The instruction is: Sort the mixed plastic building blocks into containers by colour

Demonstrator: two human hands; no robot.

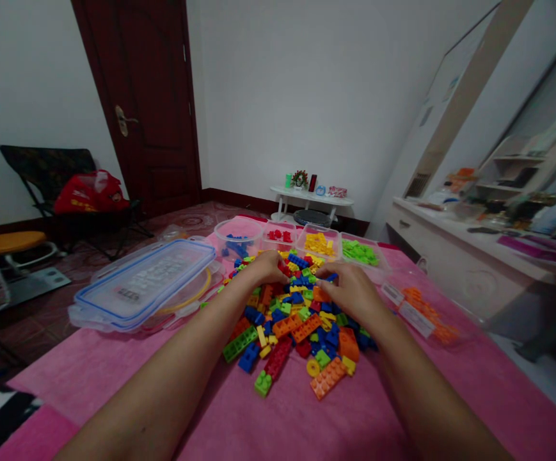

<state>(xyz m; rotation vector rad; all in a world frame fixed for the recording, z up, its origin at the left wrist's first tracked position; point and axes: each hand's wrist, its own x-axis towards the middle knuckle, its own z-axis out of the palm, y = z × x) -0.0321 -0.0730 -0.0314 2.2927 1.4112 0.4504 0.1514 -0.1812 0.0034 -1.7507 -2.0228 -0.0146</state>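
Pink cloth (258, 429) covers the table in the head view, and on it lies a loose heap of plastic bricks (297, 314) in red, yellow, blue, green and orange. The left hand (272, 267) reaches into the heap at eleven o'clock, its fingers bent downward and partly hidden; whether they grip a piece cannot be told. The right hand (347, 282) is at one o'clock, thumb and forefinger a little apart, with a blue brick (329, 277) right by the fingertips; whether it is pinched or merely beside them cannot be told. Clear containers stand around the far side of the heap: a round tub (257, 238) with blue bricks between ten and eleven o'clock, a box with red bricks (280, 236) near twelve, one with yellow bricks (319, 243) just past twelve, and one with light green bricks (360, 252) between one and two. Orange bricks (428, 317) lie in a clear box at three o'clock. Toward nine o'clock rests a blue-rimmed lid (146, 285). On the heap's near edge, an orange brick (328, 378) lies at five o'clock and a long red brick (278, 358) between six and seven, touching a green brick (263, 383).
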